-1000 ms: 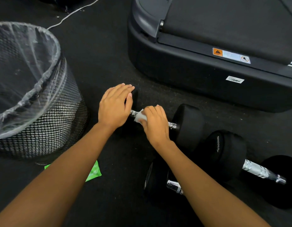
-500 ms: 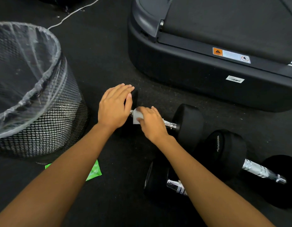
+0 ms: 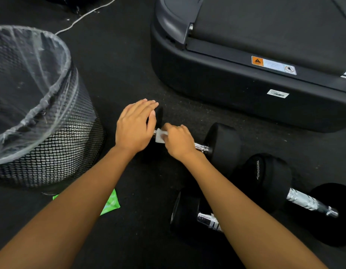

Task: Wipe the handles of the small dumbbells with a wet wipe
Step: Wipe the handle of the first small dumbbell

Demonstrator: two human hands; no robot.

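Note:
A black dumbbell (image 3: 222,144) with a chrome handle (image 3: 201,146) lies on the dark floor. My left hand (image 3: 134,129) rests flat, fingers straight, on its left head. My right hand (image 3: 178,141) is curled round the handle and holds a white wet wipe (image 3: 160,135) against it at the handle's left end. Two more black dumbbells lie nearer: one (image 3: 187,212) partly under my right forearm, and one (image 3: 304,200) at the right with a bare chrome handle.
A black mesh waste bin (image 3: 52,152) with a clear liner stands at the left. A green wipe packet (image 3: 110,203) lies on the floor under my left forearm. A treadmill base (image 3: 246,94) fills the upper right. A white cable (image 3: 87,16) runs across the far floor.
My right hand has slid the wipe leftwards along the handle towards the left head, baring more chrome on the right. The left hand has stayed put.

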